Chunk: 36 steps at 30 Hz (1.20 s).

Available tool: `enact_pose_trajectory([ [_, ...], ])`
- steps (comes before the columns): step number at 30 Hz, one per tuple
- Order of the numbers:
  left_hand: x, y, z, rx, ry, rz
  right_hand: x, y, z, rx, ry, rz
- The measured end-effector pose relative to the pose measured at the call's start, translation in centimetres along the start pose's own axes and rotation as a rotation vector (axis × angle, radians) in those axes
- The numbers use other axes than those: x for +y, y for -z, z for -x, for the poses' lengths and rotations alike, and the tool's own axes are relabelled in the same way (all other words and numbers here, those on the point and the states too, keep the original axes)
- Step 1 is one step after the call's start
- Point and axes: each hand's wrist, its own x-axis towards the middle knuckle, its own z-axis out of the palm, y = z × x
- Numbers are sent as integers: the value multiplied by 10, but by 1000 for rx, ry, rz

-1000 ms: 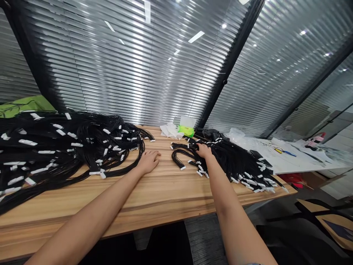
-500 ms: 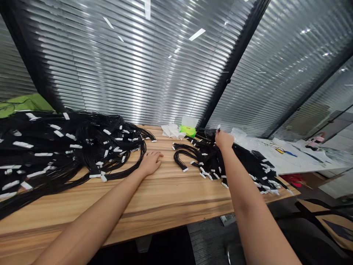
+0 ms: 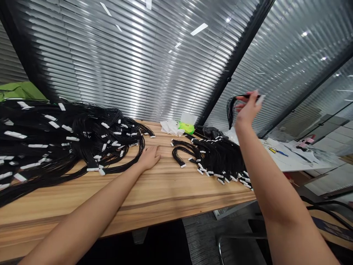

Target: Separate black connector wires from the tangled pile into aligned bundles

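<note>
My right hand (image 3: 246, 113) is raised above the table's right part, its fingers closed around a bundle of black wires (image 3: 231, 110). White connector ends stick out beyond the fingers, and the other end of the bundle dangles behind the hand. Beneath it lies a row of black wire harnesses (image 3: 220, 154) with white connectors along the near side. My left hand (image 3: 149, 157) rests on the wooden table (image 3: 165, 191) with nothing in it, fingers lying on the surface. Just left of it spreads a large heap of similar harnesses (image 3: 82, 134); one curved strand ends close to that hand.
A green tissue pack (image 3: 186, 127) and crumpled white tissues (image 3: 171, 127) sit against the blinds (image 3: 124, 66). To the right, a white table (image 3: 292, 165) carries tools and plastic. A chair (image 3: 331, 217) stands at the lower right.
My right hand has risen from the right-hand row and moved right, carrying a bundle of wires. My left hand stays on the table, with its fingers drawn in slightly.
</note>
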Motion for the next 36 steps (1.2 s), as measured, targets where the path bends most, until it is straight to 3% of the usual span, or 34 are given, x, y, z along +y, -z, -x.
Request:
enact_pose_trajectory([
  [3, -2, 0, -2, 55, 34, 75, -23, -22, 71, -229, -56, -218],
  [7, -4, 1, -5, 174, 57, 370, -49, -34, 166, -544, -187, -549],
  [10, -6, 3, -8, 251, 83, 535, -46, -40, 209, -635, -359, -646],
  [12, -8, 5, -9, 275, 109, 567, -30, -46, 224, -614, -467, -712],
  [16, -10, 5, -9, 284, 166, 565, 17, -57, 245, -578, -667, -716],
  [19, -11, 4, -10, 309, 211, 528, 45, -56, 263, -832, -793, -627],
  [22, -12, 6, -10, 296, 249, 425, 64, -52, 278, -1000, -789, -631],
  [25, -13, 11, -8, 244, 272, 277, 79, -51, 283, -940, -704, -561],
  [29, -13, 19, -6, 181, 281, 85, 102, -45, 268, -894, -632, -451],
  [36, -7, 22, -4, 35, 142, -98, 138, -10, 229, -850, -575, -269],
])
